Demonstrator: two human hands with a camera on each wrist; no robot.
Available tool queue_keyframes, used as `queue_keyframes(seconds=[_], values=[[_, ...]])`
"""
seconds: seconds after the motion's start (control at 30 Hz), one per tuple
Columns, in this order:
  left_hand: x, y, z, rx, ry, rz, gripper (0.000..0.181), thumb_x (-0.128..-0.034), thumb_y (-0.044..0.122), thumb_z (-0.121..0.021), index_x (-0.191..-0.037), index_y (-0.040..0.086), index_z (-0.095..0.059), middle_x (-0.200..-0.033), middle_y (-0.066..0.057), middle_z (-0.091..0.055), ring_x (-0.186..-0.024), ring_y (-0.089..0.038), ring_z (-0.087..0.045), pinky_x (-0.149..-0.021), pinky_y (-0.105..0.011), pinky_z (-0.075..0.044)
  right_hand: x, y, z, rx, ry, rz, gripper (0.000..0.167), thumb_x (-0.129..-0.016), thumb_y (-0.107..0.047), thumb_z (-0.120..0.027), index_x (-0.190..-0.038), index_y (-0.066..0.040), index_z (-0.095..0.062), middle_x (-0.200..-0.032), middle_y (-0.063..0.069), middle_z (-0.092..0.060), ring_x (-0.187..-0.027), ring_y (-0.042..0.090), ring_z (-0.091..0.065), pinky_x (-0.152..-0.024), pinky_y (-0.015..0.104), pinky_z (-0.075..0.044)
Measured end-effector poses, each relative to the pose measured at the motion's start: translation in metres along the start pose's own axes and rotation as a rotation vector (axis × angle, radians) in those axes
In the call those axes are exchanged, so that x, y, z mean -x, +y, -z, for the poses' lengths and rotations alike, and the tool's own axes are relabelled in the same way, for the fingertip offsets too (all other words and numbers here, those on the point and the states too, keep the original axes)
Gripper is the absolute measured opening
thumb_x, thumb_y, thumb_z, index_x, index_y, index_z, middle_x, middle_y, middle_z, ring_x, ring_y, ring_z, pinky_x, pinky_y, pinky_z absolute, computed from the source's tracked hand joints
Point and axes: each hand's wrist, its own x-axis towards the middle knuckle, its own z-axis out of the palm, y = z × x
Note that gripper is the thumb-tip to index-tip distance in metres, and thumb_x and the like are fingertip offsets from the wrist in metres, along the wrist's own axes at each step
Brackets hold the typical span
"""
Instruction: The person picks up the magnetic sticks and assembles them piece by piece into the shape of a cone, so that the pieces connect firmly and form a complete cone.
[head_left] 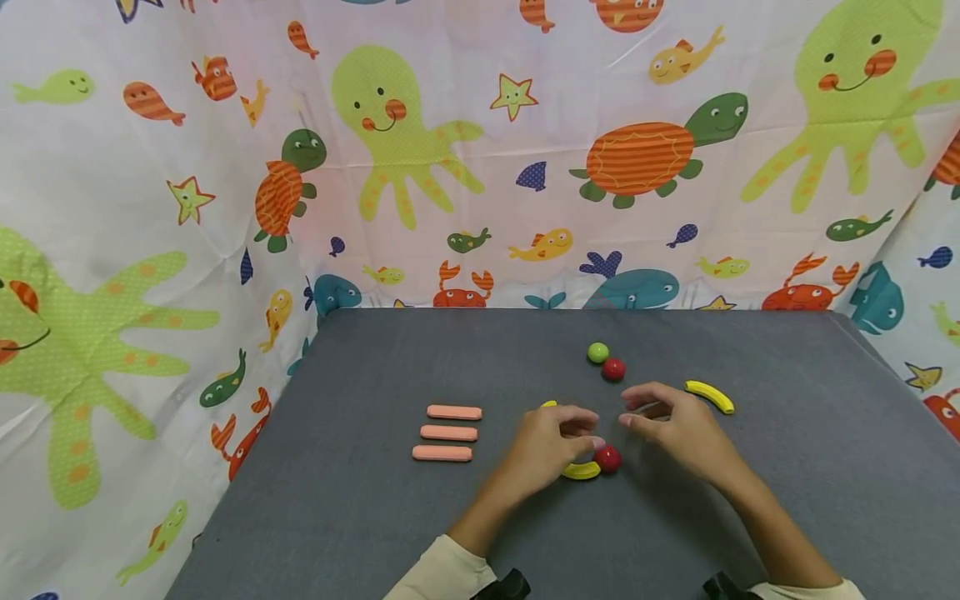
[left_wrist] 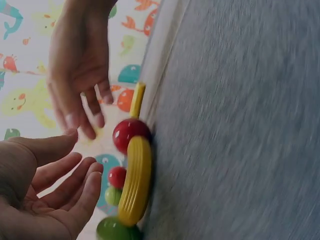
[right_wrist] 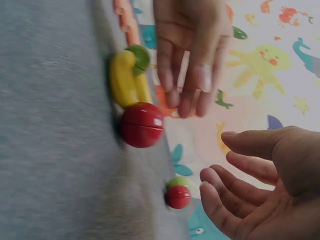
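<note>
My left hand (head_left: 546, 443) hovers just over a small group of toy fruit, fingers loosely bent and holding nothing. Below it lie a yellow toy banana (head_left: 581, 472) and a shiny red ball (head_left: 608, 458) with a seam around it. A green ball (left_wrist: 117, 229) sits at the banana's other end in the left wrist view; the hand hides it in the head view. Another yellow piece (head_left: 550, 404) peeks out behind that hand. To the right, my right hand (head_left: 678, 429) is in the air, fingers spread and relaxed, touching nothing. Both palms face each other.
Three pink sausage-like pieces (head_left: 447, 432) lie in a column on the left of the grey table (head_left: 337, 517). Farther back, a green ball (head_left: 597, 352) and a red ball (head_left: 613, 369) touch. Another yellow banana (head_left: 709, 397) lies beyond the right hand. A patterned curtain (head_left: 465, 167) borders the table.
</note>
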Motion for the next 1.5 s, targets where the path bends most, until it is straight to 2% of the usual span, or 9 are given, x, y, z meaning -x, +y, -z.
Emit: queue_keyframes(seconds=[0.1, 0.27, 0.37, 0.53, 0.63, 0.8, 1.03, 1.4, 1.5], values=[[0.003, 0.001, -0.008, 0.021, -0.025, 0.031, 0.032, -0.0941, 0.018, -0.083, -0.123, 0.005, -0.078, -0.117, -0.008, -0.078, -0.093, 0.001, -0.069, -0.083, -0.017, -0.056, -0.004, -0.003, 0.007, 0.022, 0.052, 0.028, 0.038, -0.099, -0.028, -0.078, -0.13, -0.007, -0.07, -0.121, 0.015, -0.073, -0.107, 0.031, -0.07, -0.085, 0.042, -0.06], [0.005, 0.0, -0.019, 0.02, -0.047, 0.071, 0.035, -0.0918, 0.018, -0.086, -0.124, 0.005, -0.077, -0.12, -0.006, -0.077, -0.098, -0.003, -0.071, -0.084, -0.017, -0.055, -0.01, -0.002, 0.02, 0.062, 0.16, 0.073, 0.037, -0.099, -0.029, -0.078, -0.13, -0.008, -0.071, -0.116, 0.014, -0.076, -0.105, 0.032, -0.071, -0.079, 0.03, -0.056], [0.005, -0.001, -0.022, 0.003, -0.049, 0.079, 0.036, -0.0907, 0.019, -0.087, -0.123, 0.005, -0.078, -0.119, -0.004, -0.077, -0.099, -0.004, -0.071, -0.084, -0.017, -0.055, -0.013, 0.002, 0.027, 0.051, 0.204, 0.077, 0.037, -0.1, -0.031, -0.077, -0.129, -0.009, -0.071, -0.115, 0.013, -0.076, -0.103, 0.023, -0.07, -0.077, 0.022, -0.054], [0.004, -0.003, -0.027, -0.032, -0.06, 0.087, 0.035, -0.0898, 0.018, -0.087, -0.121, 0.004, -0.078, -0.115, 0.001, -0.078, -0.096, -0.001, -0.071, -0.083, -0.016, -0.055, -0.016, 0.01, 0.039, -0.014, 0.24, 0.059, 0.04, -0.102, -0.034, -0.073, -0.132, -0.008, -0.069, -0.118, 0.015, -0.074, -0.094, -0.002, -0.066, -0.075, 0.017, -0.055], [0.003, -0.004, -0.029, -0.061, -0.073, 0.084, 0.035, -0.0893, 0.018, -0.088, -0.12, 0.005, -0.078, -0.113, 0.003, -0.077, -0.095, 0.001, -0.069, -0.082, -0.015, -0.055, -0.016, 0.016, 0.044, -0.058, 0.261, 0.044, 0.041, -0.103, -0.034, -0.072, -0.134, -0.006, -0.068, -0.119, 0.015, -0.072, -0.089, -0.006, -0.066, -0.074, 0.016, -0.056], [0.002, -0.006, -0.03, -0.079, -0.074, 0.085, 0.034, -0.0894, 0.015, -0.087, -0.121, 0.006, -0.078, -0.114, 0.002, -0.077, -0.097, 0.002, -0.07, -0.081, -0.014, -0.055, -0.016, 0.029, 0.051, -0.064, 0.265, -0.001, 0.044, -0.104, -0.035, -0.071, -0.136, -0.005, -0.066, -0.123, 0.016, -0.071, -0.089, -0.008, -0.065, -0.074, 0.014, -0.055], [0.002, -0.009, -0.028, -0.096, -0.086, 0.067, 0.033, -0.0904, 0.009, -0.085, -0.122, 0.004, -0.078, -0.117, 0.0, -0.076, -0.096, 0.001, -0.071, -0.079, -0.014, -0.055, -0.016, 0.047, 0.055, 0.025, 0.26, -0.046, 0.046, -0.104, -0.035, -0.07, -0.137, -0.003, -0.066, -0.125, 0.023, -0.072, -0.088, -0.015, -0.058, -0.072, 0.011, -0.048], [0.001, -0.01, -0.026, -0.106, -0.08, 0.038, 0.03, -0.0907, 0.011, -0.085, -0.119, 0.005, -0.079, -0.112, 0.0, -0.074, -0.093, 0.004, -0.068, -0.079, -0.013, -0.054, -0.018, 0.075, 0.06, 0.064, 0.236, -0.093, 0.05, -0.105, -0.037, -0.068, -0.14, -0.001, -0.063, -0.132, 0.025, -0.069, -0.092, -0.014, -0.051, -0.075, 0.013, -0.045], [0.001, -0.01, -0.024, -0.102, -0.077, 0.037, 0.029, -0.0909, 0.01, -0.085, -0.119, 0.005, -0.079, -0.112, 0.0, -0.074, -0.093, 0.003, -0.069, -0.079, -0.014, -0.054, -0.019, 0.079, 0.061, 0.086, 0.232, -0.109, 0.052, -0.105, -0.038, -0.067, -0.14, -0.001, -0.063, -0.133, 0.026, -0.068, -0.096, -0.007, -0.053, -0.075, 0.018, -0.045]])
